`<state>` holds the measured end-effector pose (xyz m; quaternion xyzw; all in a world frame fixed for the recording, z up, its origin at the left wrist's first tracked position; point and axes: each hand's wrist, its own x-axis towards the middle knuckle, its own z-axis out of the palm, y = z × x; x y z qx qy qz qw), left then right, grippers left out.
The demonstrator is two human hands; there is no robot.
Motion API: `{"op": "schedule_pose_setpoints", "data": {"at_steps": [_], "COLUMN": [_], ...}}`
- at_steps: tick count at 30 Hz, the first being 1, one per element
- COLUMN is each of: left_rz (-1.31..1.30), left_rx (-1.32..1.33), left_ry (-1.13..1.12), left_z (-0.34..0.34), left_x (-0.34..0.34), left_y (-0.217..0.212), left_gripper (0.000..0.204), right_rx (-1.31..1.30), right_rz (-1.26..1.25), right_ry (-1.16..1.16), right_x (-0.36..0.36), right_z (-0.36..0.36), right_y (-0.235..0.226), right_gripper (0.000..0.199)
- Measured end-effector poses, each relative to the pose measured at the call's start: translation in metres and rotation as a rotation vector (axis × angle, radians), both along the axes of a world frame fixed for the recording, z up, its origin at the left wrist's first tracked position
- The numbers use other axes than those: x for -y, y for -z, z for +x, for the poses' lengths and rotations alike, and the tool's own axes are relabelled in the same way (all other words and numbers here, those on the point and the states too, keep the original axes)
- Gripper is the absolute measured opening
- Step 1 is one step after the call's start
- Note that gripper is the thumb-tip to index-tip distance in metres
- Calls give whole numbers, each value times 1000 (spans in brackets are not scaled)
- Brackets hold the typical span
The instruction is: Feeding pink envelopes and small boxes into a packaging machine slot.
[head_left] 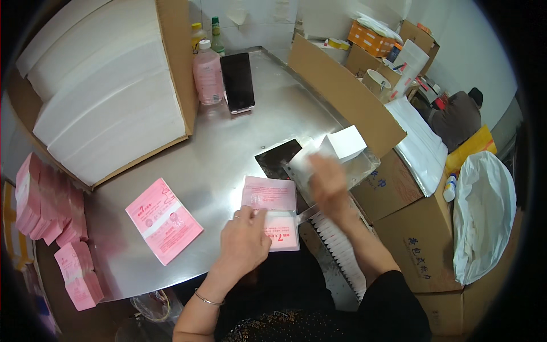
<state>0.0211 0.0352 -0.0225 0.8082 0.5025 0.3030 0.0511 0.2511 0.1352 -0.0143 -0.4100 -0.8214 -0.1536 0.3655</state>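
Observation:
A pink printed plastic packet [283, 233] lies near the front edge of the metal table, its clear pink upper part [269, 194] stretching away from me. My left hand [246, 238] presses it down, fingers bent over its left side. To the right, my right hand [330, 185] is smeared by motion, so I cannot make out its fingers or whether they hold anything. Just beyond it stands a stack of folded white paper [345, 142] on a plastic-wrapped bundle. A dark flat object [278, 158] lies beside that. Left of my left hand rests a pile of pink packets [164, 221].
A carton [174, 68] packed with white sheets stands at the left. Bundles of pink packets [40, 199] sit beyond the table's left edge. A phone [237, 82] leans by a pink bottle [208, 74]. White folded pieces [342, 256] fill a tray below right, near cartons [419, 245].

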Motion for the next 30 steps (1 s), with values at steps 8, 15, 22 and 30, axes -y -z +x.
{"op": "schedule_pose_setpoints", "data": {"at_steps": [8,15,22,30], "left_rz": [-91,-110,134,-87], "left_rx": [73,35,78,-238], "left_ry": [-86,-133,-617,-641], "left_z": [-1,-35,-104,-127], "left_x": [-3,28,61,46], "left_y": [-9,-18,-21,-12], "left_gripper": [73,46,24,22], "right_rx": [342,148,83,96], "right_rz": [-306,-795,-44,-37], "right_ry": [-172,200,264,476], "right_x": [19,-43,-5,-54], "right_z": [-79,-28,6,42], "right_y": [31,52,-28,-13], "right_gripper": [29,21,20,18]}}
